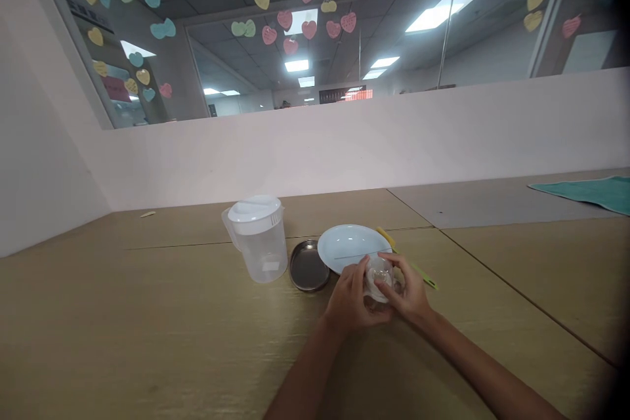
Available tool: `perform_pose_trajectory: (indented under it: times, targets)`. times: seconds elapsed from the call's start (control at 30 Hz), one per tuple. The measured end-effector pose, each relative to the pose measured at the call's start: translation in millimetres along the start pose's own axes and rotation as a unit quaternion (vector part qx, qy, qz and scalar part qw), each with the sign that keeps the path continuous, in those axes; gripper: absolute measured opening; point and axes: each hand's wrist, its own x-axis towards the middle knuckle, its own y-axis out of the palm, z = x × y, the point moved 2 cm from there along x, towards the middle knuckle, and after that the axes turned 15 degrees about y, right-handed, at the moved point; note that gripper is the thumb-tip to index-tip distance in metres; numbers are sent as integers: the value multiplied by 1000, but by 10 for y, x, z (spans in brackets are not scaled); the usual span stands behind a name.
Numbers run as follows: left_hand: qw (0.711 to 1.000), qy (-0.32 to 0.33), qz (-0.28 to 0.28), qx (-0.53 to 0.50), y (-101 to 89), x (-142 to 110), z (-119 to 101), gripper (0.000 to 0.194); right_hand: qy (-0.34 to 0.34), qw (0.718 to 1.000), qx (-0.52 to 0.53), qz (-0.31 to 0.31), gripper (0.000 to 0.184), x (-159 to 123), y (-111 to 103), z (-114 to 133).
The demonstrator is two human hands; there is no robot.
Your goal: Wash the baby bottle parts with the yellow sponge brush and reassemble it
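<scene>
Between my two hands is a small clear cup [379, 273], round and see-through, perhaps of glass. My left hand [350, 298] wraps its left side and underside. My right hand [409, 289] grips it from the right, with the thumb across its front. Just beyond the cup lies a white oval plate [347, 244], partly hidden by my fingers. A round dark metal dish [309, 267] touches or nearly touches the plate's left edge. Behind my right hand lies a thin tool with a yellow head and green handle [424, 277], its middle hidden; its kind is unclear.
A clear plastic pitcher [263, 252] with a white lid stands left of the metal dish. A teal cloth [590, 193] lies at the far right. The wooden table [172, 328] meets a white wall [295, 157] below windows with heart-shaped notes.
</scene>
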Motion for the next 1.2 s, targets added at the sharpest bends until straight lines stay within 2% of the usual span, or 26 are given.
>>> perform_pose_trajectory:
  times: [0.23, 0.33, 0.4, 0.5, 0.63, 0.7, 0.77, 0.8, 0.87, 0.9, 0.97, 1.07, 1.1, 1.17, 1.2]
  targets:
    - [1000, 13, -3, 15, 3, 33, -9, 102, 91, 987, 125, 35, 37, 33, 44, -53]
    - [1000, 12, 0, 18, 24, 32, -18, 104, 97, 984, 146, 33, 36, 48, 34, -51]
    - [1000, -2, 2, 11, 36, 24, -15, 103, 81, 990, 116, 27, 36, 31, 35, -41]
    - [999, -41, 16, -15, 29, 21, -1, 98, 68, 992, 103, -23, 37, -16, 48, -28]
    - [991, -117, 36, -60, -19, 45, 3, 92, 81, 971, 183, -133, 35, -23, 36, -14]
    - [988, -133, 44, -68, -35, 50, 0, 89, 86, 959, 193, -189, 39, 20, -1, -16]
    - [988, -130, 50, -62, -40, 39, 4, 86, 105, 952, 189, -216, 46, 87, -37, -44]
    - [990, -121, 51, -55, -41, 33, 6, 85, 118, 953, 186, -206, 48, 124, -44, -68]
    - [995, -83, 30, -35, -71, 44, -6, 84, 146, 962, 184, -137, 46, 193, -27, -134]
    - [998, -61, 0, -23, -114, 76, -30, 83, 160, 967, 177, -91, 43, 217, -7, -173]
    - [994, -33, -107, -7, -285, 219, -139, 77, 180, 974, 138, -18, 39, 238, 33, -251]
    - [948, -72, -308, -46, -757, 637, -474, 70, 177, 983, 49, 15, 40, 237, 54, -342]
    - [931, -73, -348, -76, -945, 820, -626, 74, 167, 985, 26, 13, 40, 236, 48, -357]
    - [930, -45, -349, -109, -1307, 1196, -918, 74, 136, 991, -8, -3, 36, 240, 18, -357]
    - [934, -52, -336, -107, -1460, 1347, -1016, 64, 115, 993, -20, -17, 34, 244, -3, -341]
